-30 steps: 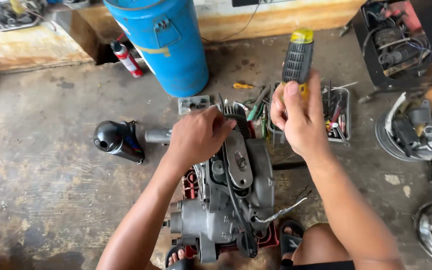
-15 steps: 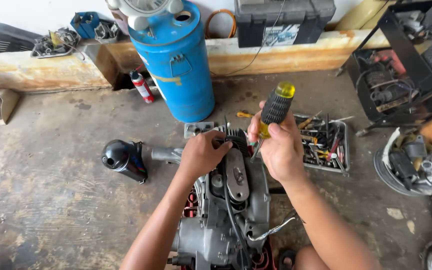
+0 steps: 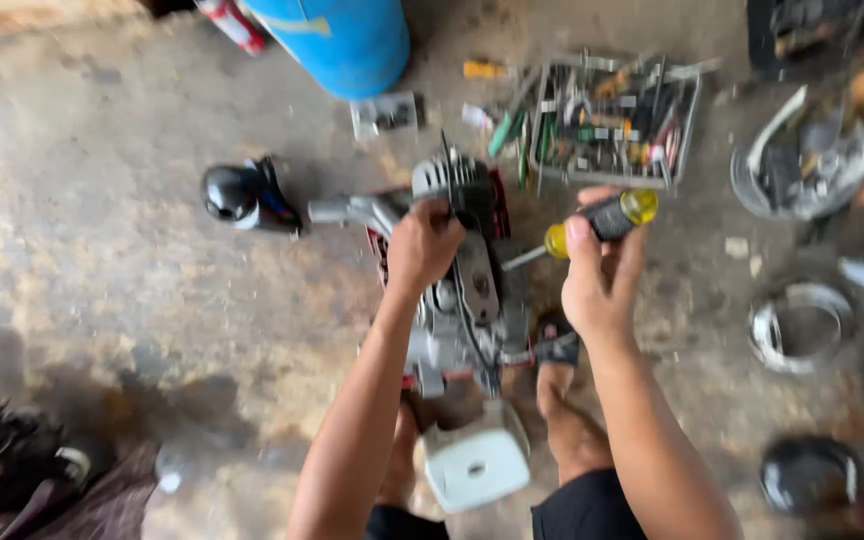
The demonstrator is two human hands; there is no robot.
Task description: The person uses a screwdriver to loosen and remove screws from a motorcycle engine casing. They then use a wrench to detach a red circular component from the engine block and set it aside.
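1. The small grey metal engine with red trim (image 3: pixel 462 290) sits on the stained concrete floor (image 3: pixel 102 280) between the person's feet, its finned end pointing away toward the wire tray of mixed hand tools (image 3: pixel 607 120).
2. The left hand (image 3: pixel 422 245) is closed over the top of the engine near its curved grey pipe (image 3: pixel 352 212), fingers curled down and gripping the casing; the forearm runs straight up from the lower frame.
3. The right hand (image 3: pixel 597 275) is wrapped around the screwdriver with a yellow and black handle (image 3: pixel 597 222), which lies nearly level, its shaft aimed left at the engine's side; the tip is blurred, so I cannot tell if it touches.
4. To do this well, I judge the left hand should pin the engine firmly so it cannot rock, while the right lines the shaft squarely with the fastener before turning, to avoid slipping.
5. A blue plastic barrel (image 3: pixel 347 40) stands beyond, well apart.
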